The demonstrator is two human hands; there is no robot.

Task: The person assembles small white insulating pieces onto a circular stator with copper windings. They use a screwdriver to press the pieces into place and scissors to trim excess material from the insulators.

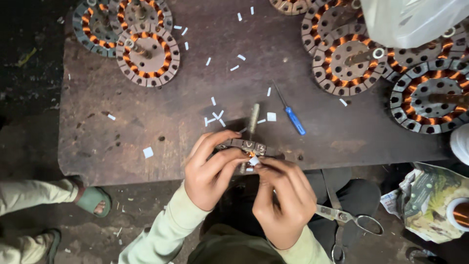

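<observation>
A dark, worn bench [146, 112] fills most of the view, its near edge running just above the person's lap. Along its far right corner lies a cluster of round wound stators [386, 63] with copper coils, partly under a white plastic bag [415, 17]. A smaller group of the same stators [132, 34] sits at the far left corner. Off the right edge, crumpled newspaper [425, 200] lies on the floor, and a sandalled foot [93, 200] of another person shows beyond the near left corner.

At the middle of the near edge, the left hand [210, 171] is closed around a stator on a metal shaft [244, 145], held on edge so that its slotted rim faces up. The right hand [283, 200] pinches a small white paper slip [254, 161] between fingertips, touching the stator's rim.

Scissors [349, 217] rest on the person's lap, just right of the right hand. A blue-handled screwdriver [291, 115] lies on the bench near the middle, right of the shaft. Small white paper scraps [215, 117] are scattered over the bench's centre and far side.
</observation>
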